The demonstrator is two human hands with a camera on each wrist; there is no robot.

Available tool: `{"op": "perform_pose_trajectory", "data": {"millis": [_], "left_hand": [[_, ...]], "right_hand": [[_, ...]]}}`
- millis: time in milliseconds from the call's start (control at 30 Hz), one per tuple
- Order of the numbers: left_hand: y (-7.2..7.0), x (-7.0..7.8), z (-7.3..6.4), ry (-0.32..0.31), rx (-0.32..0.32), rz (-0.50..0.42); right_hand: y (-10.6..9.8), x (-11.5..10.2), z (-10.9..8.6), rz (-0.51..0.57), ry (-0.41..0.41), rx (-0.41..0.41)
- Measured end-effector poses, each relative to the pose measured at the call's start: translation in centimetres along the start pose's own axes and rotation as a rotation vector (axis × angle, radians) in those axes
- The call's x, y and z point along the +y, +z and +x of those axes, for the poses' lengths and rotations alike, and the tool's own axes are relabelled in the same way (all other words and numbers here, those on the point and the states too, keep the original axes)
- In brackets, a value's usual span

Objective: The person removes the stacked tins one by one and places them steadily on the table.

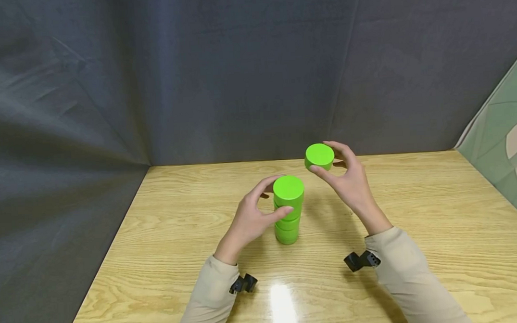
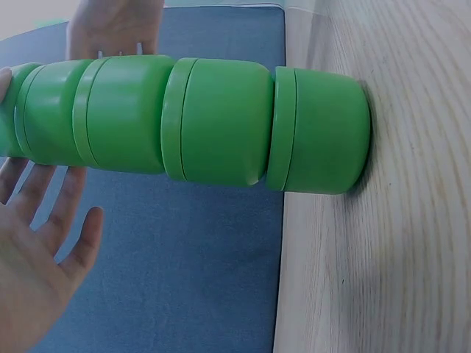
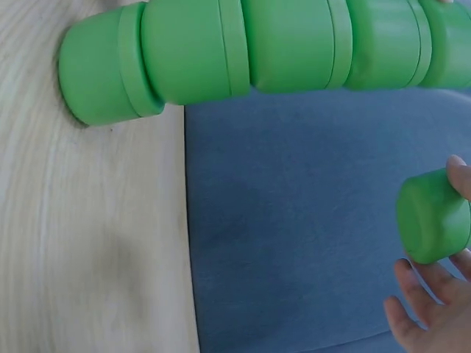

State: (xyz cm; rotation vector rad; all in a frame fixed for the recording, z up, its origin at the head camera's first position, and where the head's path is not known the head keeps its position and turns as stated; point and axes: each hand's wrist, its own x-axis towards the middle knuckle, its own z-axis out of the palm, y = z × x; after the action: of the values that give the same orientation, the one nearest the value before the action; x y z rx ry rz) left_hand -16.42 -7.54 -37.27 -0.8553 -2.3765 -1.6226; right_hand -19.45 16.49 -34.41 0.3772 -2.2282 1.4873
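Note:
Several round green lidded jars (image 1: 289, 213) stand in one upright stack on the table, also seen sideways in the left wrist view as a row of green jars (image 2: 221, 121). My left hand (image 1: 255, 217) is around the upper part of the stack, its thumb across the front and its fingers behind. To the right of the stack and above its top, my right hand (image 1: 350, 176) holds another green jar (image 1: 319, 157) between thumb and fingers. In the right wrist view, this held jar (image 3: 433, 218) is apart from the stack.
The light wood table (image 1: 167, 262) carries the stack near its middle. Behind and to the left hangs a dark grey cloth (image 1: 246, 75). A green patterned panel (image 1: 508, 136) borders the right side. Small black cameras sit on both wrists.

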Motion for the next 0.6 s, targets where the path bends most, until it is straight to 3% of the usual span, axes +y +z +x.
{"op": "perform_pose_trajectory", "data": {"millis": [600], "left_hand": [[-0.2, -0.1, 0.0, 0.005, 0.004, -0.002]], "right_hand": [[0.4, 3.3, 0.7, -0.017, 0.107, -0.146]]}}
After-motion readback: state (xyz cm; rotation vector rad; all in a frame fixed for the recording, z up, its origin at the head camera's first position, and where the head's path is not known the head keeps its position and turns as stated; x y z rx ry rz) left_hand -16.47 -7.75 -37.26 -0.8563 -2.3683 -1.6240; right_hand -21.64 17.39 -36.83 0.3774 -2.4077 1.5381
